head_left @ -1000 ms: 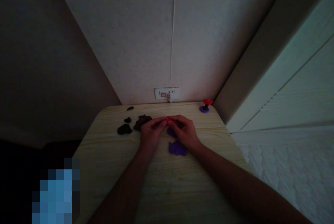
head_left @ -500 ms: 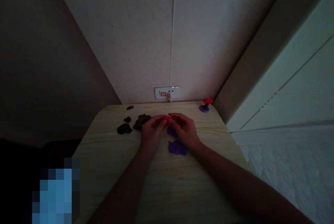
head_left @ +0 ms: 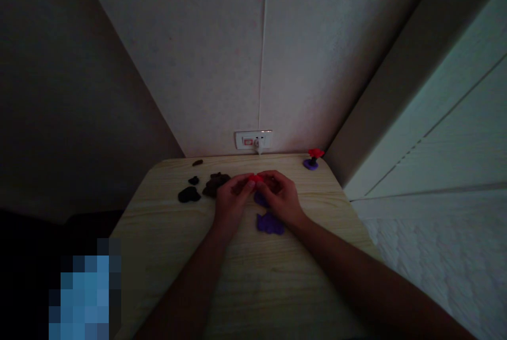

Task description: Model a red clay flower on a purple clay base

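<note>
Two hands: left hand (head_left: 232, 197) and right hand (head_left: 279, 195), both bare, brought together above the far half of the wooden table (head_left: 237, 282).
Left grip: thumb and fingers pinching the red piece (head_left: 255, 178) from its left side.
Right grip: thumb and fingers closed on the red piece from its right side.
Workpiece position: between the two sets of fingertips; its outline is partly covered by the fingers.
Purple material: one flat purple sheet (head_left: 270, 223) with an uneven edge, on the table near the right wrist; one purple lump (head_left: 261, 199) just beyond it, partly hidden by the right hand. Contact between lump and hand cannot be determined.
Brown material: one irregular brown mass (head_left: 214, 183), just beside the left hand and partly covered by it.
Black material: one larger black piece (head_left: 189, 195) left of the brown mass; one smaller black piece (head_left: 194, 180) just beyond it.
Far left edge: one thin dark strip (head_left: 197, 162).
Far right corner: one flower-like model (head_left: 313, 161), upright; red top, dark stem, purple base.
Wall socket (head_left: 242, 141): above the table's far edge, plug (head_left: 258, 144) inserted.
</note>
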